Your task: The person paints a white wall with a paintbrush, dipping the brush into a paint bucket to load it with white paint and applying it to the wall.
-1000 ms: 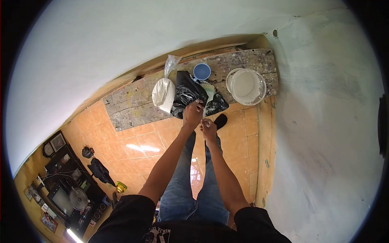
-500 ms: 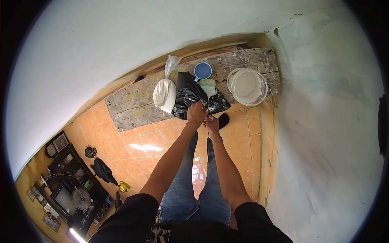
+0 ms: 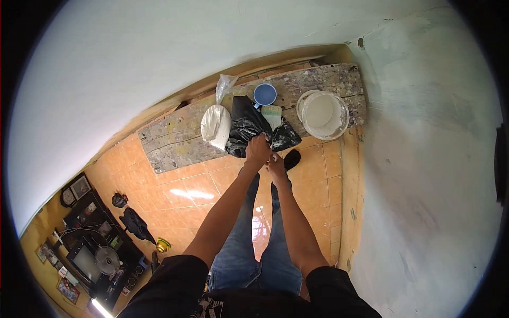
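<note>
A crumpled black plastic bag (image 3: 246,121) with whitish smears lies on the paint-spotted wooden bench (image 3: 177,151). At its near edge my left hand (image 3: 258,150) is closed, gripping the plastic. Just right of it and slightly lower, my right hand (image 3: 275,165) is closed too, its fingertips pinched close to the left fingers; what they hold is too small to make out. A wide paintbrush (image 3: 272,116) with pale bristles rests against the bag. Behind it stands a blue mug (image 3: 265,94), and to the left leans a clear bag of white powder (image 3: 216,127).
A round tub (image 3: 325,115) of whitish paste stands at the bench's right end. Walls (image 3: 419,159) rise behind and to the right. My shoe (image 3: 292,159) is on the orange tiled floor (image 3: 313,196). A fan (image 3: 107,260) and dark cabinet are lower left.
Both hands have shifted very slightly while staying close together at the bag's near edge. The things on the bench keep their places.
</note>
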Action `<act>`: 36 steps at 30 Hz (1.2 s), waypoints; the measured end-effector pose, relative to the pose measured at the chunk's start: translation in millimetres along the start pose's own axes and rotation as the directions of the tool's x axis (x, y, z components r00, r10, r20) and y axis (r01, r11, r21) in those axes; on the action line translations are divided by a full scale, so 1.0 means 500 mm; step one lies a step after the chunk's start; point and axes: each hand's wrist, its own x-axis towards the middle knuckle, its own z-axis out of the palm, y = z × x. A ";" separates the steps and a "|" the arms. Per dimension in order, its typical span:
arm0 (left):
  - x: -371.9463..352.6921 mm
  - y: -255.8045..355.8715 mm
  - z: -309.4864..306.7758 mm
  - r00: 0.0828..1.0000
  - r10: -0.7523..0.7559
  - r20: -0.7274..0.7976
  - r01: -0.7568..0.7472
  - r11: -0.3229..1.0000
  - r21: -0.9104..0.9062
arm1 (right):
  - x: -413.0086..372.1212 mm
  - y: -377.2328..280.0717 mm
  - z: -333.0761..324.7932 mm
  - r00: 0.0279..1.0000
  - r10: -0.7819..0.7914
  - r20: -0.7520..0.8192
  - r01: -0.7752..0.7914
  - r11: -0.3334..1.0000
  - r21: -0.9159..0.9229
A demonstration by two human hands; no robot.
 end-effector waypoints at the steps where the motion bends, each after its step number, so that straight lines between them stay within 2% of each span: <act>1: -0.002 0.000 -0.001 1.000 0.005 0.020 -0.005 1.000 0.011 | -0.005 0.000 0.001 1.000 -0.018 -0.007 0.018 0.999 -0.031; 3: -0.001 0.000 -0.006 0.998 0.019 0.058 -0.021 0.999 0.032 | -0.018 -0.003 0.004 0.998 -0.061 -0.020 0.059 0.994 -0.090; 6: -0.015 0.002 -0.004 0.999 0.050 0.005 -0.051 0.998 0.034 | -0.027 -0.009 -0.006 0.998 -0.068 0.014 0.070 0.989 -0.129; 9: -0.026 -0.005 0.014 0.996 0.076 -0.049 -0.080 0.995 -0.066 | -0.019 0.001 -0.027 0.995 -0.051 0.088 0.053 0.998 -0.022; 12: -0.032 -0.019 0.039 0.992 0.024 -0.121 -0.054 0.968 -0.246 | -0.048 -0.013 -0.040 0.994 0.055 0.092 -0.061 0.996 0.062; 15: -0.049 -0.018 0.032 0.953 0.056 -0.299 -0.126 0.968 -0.219 | -0.064 -0.036 -0.054 0.941 0.188 0.281 -0.263 0.929 0.259; 18: -0.058 -0.012 0.006 0.955 0.041 -0.294 -0.119 0.960 -0.252 | -0.072 -0.025 -0.074 0.876 0.094 0.473 -0.359 0.783 0.508; 21: -0.059 -0.012 0.005 0.968 0.019 -0.251 -0.100 0.943 -0.318 | -0.070 -0.005 -0.084 0.909 0.069 0.412 -0.342 0.690 0.638; 25: -0.054 -0.011 0.014 0.974 -0.014 -0.227 -0.066 0.938 -0.340 | -0.052 -0.003 -0.095 0.954 0.117 0.276 -0.266 0.752 0.603; 27: -0.054 -0.010 0.016 0.962 0.016 -0.272 -0.106 0.942 -0.318 | -0.051 -0.010 -0.097 0.977 0.109 0.181 -0.193 0.807 0.558; 30: -0.053 -0.001 0.015 0.947 0.056 -0.317 -0.142 0.956 -0.256 | -0.053 -0.035 -0.088 0.995 0.099 -0.005 -0.091 0.931 0.352; 33: -0.052 0.002 0.013 0.951 0.049 -0.306 -0.135 0.955 -0.264 | -0.053 -0.058 -0.077 0.989 -0.084 -0.118 0.078 0.995 -0.054; 36: -0.054 -0.005 0.015 0.956 0.037 -0.291 -0.129 0.944 -0.303 | -0.042 -0.066 -0.069 0.963 -0.224 -0.153 0.208 0.971 -0.116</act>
